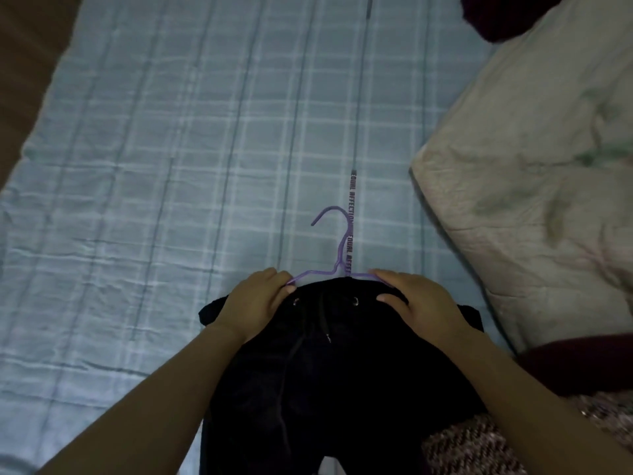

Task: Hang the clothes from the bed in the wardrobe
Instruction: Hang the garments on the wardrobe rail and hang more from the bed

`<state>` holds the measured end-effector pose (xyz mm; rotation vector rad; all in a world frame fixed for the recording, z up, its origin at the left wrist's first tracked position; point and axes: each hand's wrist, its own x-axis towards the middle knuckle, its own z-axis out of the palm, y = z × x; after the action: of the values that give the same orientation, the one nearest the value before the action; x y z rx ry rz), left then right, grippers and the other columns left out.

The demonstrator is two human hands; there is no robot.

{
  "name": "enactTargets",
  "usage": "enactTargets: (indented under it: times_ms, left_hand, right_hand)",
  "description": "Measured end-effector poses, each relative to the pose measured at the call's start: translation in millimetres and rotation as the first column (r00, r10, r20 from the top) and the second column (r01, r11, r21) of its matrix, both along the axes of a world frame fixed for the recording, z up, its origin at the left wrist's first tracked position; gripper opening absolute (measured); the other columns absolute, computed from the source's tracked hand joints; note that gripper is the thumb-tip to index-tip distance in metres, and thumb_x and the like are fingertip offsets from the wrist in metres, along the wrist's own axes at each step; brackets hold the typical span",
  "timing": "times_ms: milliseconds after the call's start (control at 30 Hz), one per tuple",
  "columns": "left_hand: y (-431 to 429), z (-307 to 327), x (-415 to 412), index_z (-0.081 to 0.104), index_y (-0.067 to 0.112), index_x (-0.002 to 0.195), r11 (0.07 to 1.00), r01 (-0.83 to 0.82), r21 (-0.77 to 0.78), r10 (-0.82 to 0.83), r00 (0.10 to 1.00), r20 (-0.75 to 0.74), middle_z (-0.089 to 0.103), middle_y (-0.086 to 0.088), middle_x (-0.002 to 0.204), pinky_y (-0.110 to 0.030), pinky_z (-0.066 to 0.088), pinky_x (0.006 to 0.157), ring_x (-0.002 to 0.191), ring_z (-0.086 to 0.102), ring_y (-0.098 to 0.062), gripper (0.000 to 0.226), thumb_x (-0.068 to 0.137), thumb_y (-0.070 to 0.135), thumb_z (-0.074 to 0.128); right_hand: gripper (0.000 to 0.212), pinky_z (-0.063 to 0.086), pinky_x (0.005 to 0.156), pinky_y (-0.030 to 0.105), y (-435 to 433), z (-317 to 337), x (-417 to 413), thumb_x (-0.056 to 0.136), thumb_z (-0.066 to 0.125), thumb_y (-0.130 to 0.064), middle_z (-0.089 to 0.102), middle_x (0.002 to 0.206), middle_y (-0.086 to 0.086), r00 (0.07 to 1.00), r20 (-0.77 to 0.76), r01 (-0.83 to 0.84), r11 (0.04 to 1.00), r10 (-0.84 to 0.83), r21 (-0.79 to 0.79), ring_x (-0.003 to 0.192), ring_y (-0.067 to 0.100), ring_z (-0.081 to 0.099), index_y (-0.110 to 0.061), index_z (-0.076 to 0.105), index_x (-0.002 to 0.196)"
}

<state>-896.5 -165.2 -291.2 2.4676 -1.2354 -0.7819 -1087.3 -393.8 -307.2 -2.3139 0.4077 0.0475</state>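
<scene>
Bed (171, 166): pale blue checked sheet, creased, fills most of the view. Brown floor (20, 80) at far left.

Quilt (548, 166): folded, pale, faint green print. Lies on the bed's right side, well apart from the hands.

Garment (325, 389): black, flat on the bed at bottom centre. Its top edge points away from the person and its lower part runs out of the bottom of the view. Not yet off the bed.

Knit cloth (479, 447): pinkish, bottom right, touching the garment's right edge. Maroon cloth (575, 365) just above it. Another dark item (496, 15) at top right, cut off by the edge.

Left hand (255, 301): fingers curled over the garment's top left edge, thumb on the fabric, gripping it where the hanger's arm enters.

Right hand (416, 303): same grip on the top right edge, thumb flat on the fabric.

Hanger (337, 248): purple, thin. Both arms are tucked under the garment's top edge, and the hook lies on the sheet, pointing away.

Printed strip (352, 207): dark lettering along a sheet line, just beside the hook.

Drawstring (323, 320): hangs down the garment's middle. 2 metal eyelets (356, 301) sit between the hands.
</scene>
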Motion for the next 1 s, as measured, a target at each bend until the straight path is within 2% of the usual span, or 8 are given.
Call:
enactTargets:
  times_ms: [67,133,200,300,467,667,867,1000]
  left_hand:
    - [10,20,-5,0.059,0.02,0.092,0.998,0.001,-0.061,0.0,1.0,0.018,0.05,0.007,0.079,-0.032,0.043,0.065,0.073,0.05,-0.013,0.054,0.092,0.058,0.02]
    - [24,44,-9,0.061,0.022,0.095,0.991,-0.027,-0.133,0.036,0.997,0.069,0.052,0.008,0.08,-0.028,0.043,0.063,0.074,0.051,-0.009,0.053,0.093,0.058,0.022]
    - [41,69,-13,0.06,0.026,0.098,0.978,-0.051,-0.203,0.078,0.989,0.125,0.053,0.011,0.081,-0.02,0.04,0.062,0.075,0.05,-0.005,0.043,0.095,0.054,0.028]
    - [72,108,-22,0.057,0.033,0.102,0.969,-0.058,-0.239,0.098,0.982,0.16,0.049,0.016,0.08,-0.012,0.036,0.061,0.075,0.048,-0.001,0.039,0.096,0.055,0.027]
    - [144,166,-40,0.057,0.039,0.104,0.92,-0.232,-0.316,0.258,0.965,0.042,0.058,0.013,0.085,-0.028,0.048,0.069,0.08,0.058,-0.005,0.025,0.089,0.051,0.04]
    - [288,245,-64,0.066,0.042,0.089,0.736,-0.479,-0.479,0.454,0.874,-0.176,0.063,0.005,0.084,-0.028,0.046,0.069,0.072,0.057,-0.017,0.012,0.082,0.033,0.069]
    - [468,301,-79,0.067,0.041,0.089,0.592,-0.573,-0.567,0.615,0.776,-0.142,0.059,-0.003,0.081,-0.021,0.041,0.068,0.071,0.055,-0.017,0.015,0.079,0.032,0.061]
    - [590,316,-104,0.068,0.045,0.086,0.457,-0.63,-0.628,0.744,0.657,-0.117,0.062,0.0,0.08,-0.032,0.045,0.07,0.073,0.058,-0.02,0.018,0.079,0.029,0.063]
  right_hand:
    - [0.044,0.045,0.085,0.022,9,20,-5,0.092,0.055,-0.031,0.068,0.102,0.002,1.0,0.013,-0.024,0.999,0.024,0.038,0.093,0.016,0.061,-0.031,0.045,0.135]
    - [0.048,0.044,0.073,0.023,22,47,-9,0.093,0.051,-0.036,0.063,0.083,-0.003,0.996,0.078,-0.04,0.999,0.041,-0.012,0.077,0.009,0.056,-0.037,0.036,0.138]
    - [0.047,0.041,0.063,0.021,37,74,-10,0.093,0.045,-0.038,0.051,0.072,-0.009,0.982,0.169,-0.063,0.992,0.081,-0.109,0.067,0.005,0.046,-0.036,0.036,0.138]
    - [0.044,0.036,0.056,0.016,61,112,-14,0.092,0.044,-0.036,0.041,0.07,-0.012,0.959,0.258,-0.07,0.98,0.116,-0.184,0.065,0.003,0.041,-0.036,0.038,0.136]
    - [0.045,0.05,0.055,0.029,123,162,-9,0.093,0.044,-0.04,0.045,0.073,-0.012,0.936,0.308,-0.116,0.976,0.17,-0.183,0.067,0.006,0.048,-0.043,0.036,0.136]
    - [0.043,0.049,0.053,0.03,242,233,12,0.093,0.043,-0.043,0.05,0.076,-0.008,0.868,0.372,-0.258,0.938,0.33,-0.231,0.067,0.007,0.05,-0.043,0.038,0.136]
    - [0.036,0.045,0.053,0.026,412,295,51,0.091,0.052,-0.037,0.049,0.069,-0.009,0.761,0.513,-0.331,0.917,0.399,-0.222,0.06,0.005,0.046,-0.035,0.054,0.127]
    - [0.031,0.045,0.054,0.029,528,318,73,0.09,0.054,-0.036,0.051,0.066,-0.007,0.676,0.581,-0.431,0.883,0.453,-0.186,0.058,0.006,0.048,-0.035,0.061,0.12]
